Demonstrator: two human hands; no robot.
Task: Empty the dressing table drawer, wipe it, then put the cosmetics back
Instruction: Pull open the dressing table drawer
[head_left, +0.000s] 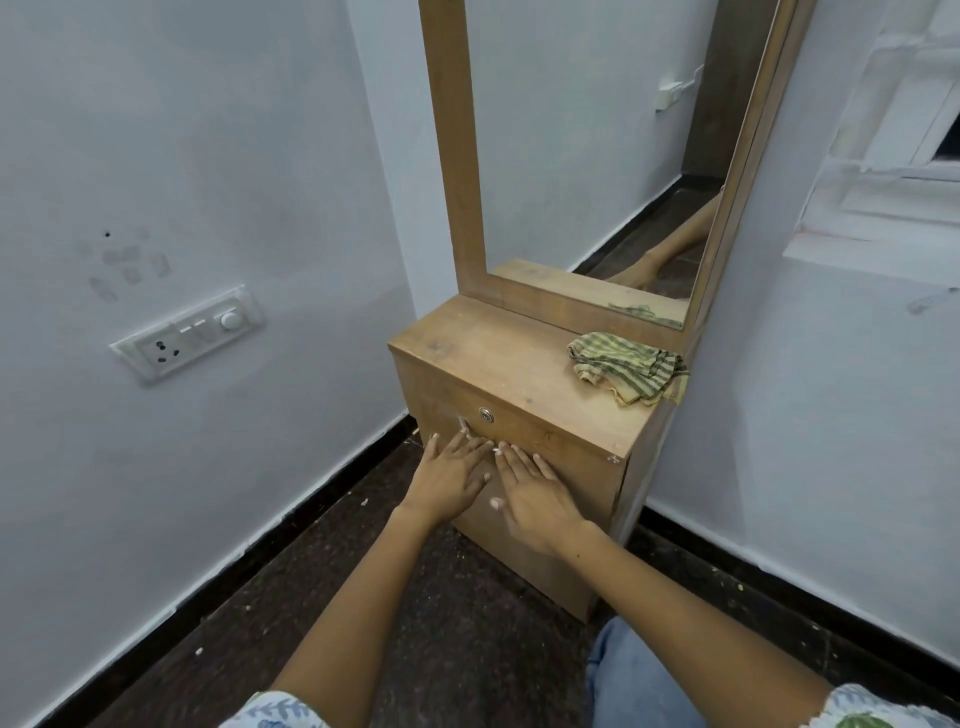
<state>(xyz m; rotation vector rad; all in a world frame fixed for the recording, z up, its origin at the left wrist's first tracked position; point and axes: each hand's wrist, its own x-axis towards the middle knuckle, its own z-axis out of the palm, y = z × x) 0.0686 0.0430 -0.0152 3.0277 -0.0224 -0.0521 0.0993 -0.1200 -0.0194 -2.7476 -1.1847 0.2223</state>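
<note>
Now both hands flat, fingers spread, on closed drawer front (550, 441): left hand (447, 480) at 9 o'clock of right hand (535, 493). Striped cloth (628, 371) on tabletop (498, 358), 1 o'clock of hands.

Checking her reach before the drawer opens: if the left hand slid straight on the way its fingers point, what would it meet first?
Probably the metal handle on the drawer front: the left hand lies flat there, fingertips just short of it; the lock sits beyond.

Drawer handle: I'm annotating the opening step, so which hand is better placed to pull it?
Probably the left hand: its straight fingertips already lie at the handle below the lock. The right hand rests flat lower on the drawer front.
</note>
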